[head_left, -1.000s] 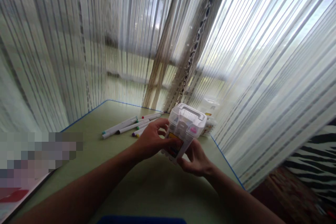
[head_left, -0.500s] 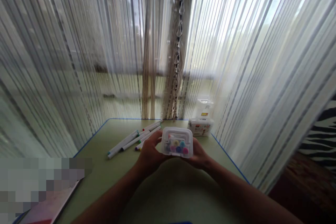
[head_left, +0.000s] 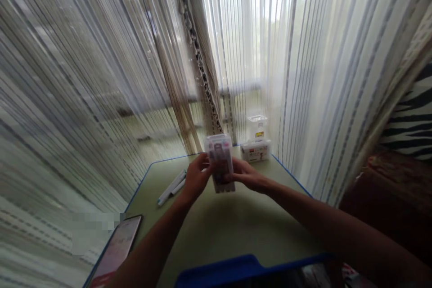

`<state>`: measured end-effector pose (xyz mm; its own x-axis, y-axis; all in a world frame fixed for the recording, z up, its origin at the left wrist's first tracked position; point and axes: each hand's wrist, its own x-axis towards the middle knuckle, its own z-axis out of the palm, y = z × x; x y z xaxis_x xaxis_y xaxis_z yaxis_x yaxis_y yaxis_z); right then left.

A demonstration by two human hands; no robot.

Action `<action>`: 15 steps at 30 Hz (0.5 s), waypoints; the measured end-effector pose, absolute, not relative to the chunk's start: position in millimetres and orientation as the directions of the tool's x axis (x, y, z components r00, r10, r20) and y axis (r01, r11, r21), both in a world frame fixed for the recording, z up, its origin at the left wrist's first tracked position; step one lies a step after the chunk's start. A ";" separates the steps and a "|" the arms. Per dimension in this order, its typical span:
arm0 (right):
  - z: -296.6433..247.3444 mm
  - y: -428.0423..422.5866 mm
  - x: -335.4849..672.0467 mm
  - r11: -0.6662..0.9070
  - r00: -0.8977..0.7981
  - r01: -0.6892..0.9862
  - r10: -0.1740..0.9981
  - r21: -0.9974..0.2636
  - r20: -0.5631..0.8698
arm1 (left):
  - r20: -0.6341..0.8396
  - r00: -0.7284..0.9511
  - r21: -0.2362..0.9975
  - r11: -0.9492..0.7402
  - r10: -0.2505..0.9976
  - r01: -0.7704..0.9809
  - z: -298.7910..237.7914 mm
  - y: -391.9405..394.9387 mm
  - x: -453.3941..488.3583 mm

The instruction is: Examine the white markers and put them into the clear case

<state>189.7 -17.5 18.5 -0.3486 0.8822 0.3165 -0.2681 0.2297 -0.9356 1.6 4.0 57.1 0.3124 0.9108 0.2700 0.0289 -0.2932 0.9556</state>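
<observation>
A clear plastic marker case [head_left: 219,144] is held above the table, its long side facing me and slightly tilted. My left hand [head_left: 195,179] grips its left side, with the fingers partly behind it. From the right, my right hand [head_left: 249,175] closes on the other side, with the thumb across the front. The contents look dark and pinkish through the plastic, too blurred to make out. White markers [head_left: 171,189] lie on the table to the left of my left hand, partly hidden by it.
Behind my right hand stands a white labelled plastic box [head_left: 255,152] with a smaller clear container [head_left: 257,128] above it. A phone [head_left: 123,240] lies at the table's left edge. A blue tray [head_left: 232,270] is at the near edge. Striped curtains [head_left: 297,76] hang behind the table.
Both hands have turned the marker case from its end, where coloured round tips showed, to its long side. The view has tilted and shifted, bringing the blue tray into sight.
</observation>
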 end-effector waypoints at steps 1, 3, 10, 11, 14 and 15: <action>24.6 -16.7 187.8 0.192 -0.335 -0.272 0.899 -0.943 0.280 | 0.213 0.310 0.971 -0.235 0.927 0.036 65.9 8.3 3.3; 38.5 -13.3 185.7 0.106 -0.290 -0.298 0.937 -0.949 0.196 | 0.085 0.341 0.993 -0.109 0.936 0.050 82.9 18.5 7.5; 101.0 23.7 209.8 0.007 -0.149 -0.164 0.988 -0.986 0.032 | -0.050 0.363 0.996 0.022 0.930 0.082 131.6 63.1 35.4; 110.3 31.3 216.8 0.019 -0.106 -0.152 0.994 -0.988 0.036 | -0.058 0.371 0.996 0.028 0.927 0.086 138.6 69.1 41.3; 137.0 54.3 238.7 0.033 -0.034 -0.115 0.999 -0.993 0.037 | -0.063 0.369 0.996 0.035 0.927 0.083 160.2 86.2 61.0; 145.2 61.5 245.8 0.019 -0.005 -0.101 1.000 -0.995 0.020 | -0.063 0.360 0.996 0.036 0.931 0.081 167.1 91.8 67.6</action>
<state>245.8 61.5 145.2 -0.0052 0.9998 0.0200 -0.1011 0.0194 -0.9947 67.6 91.8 167.1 0.3605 0.9306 -0.0631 0.0813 0.0360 0.9960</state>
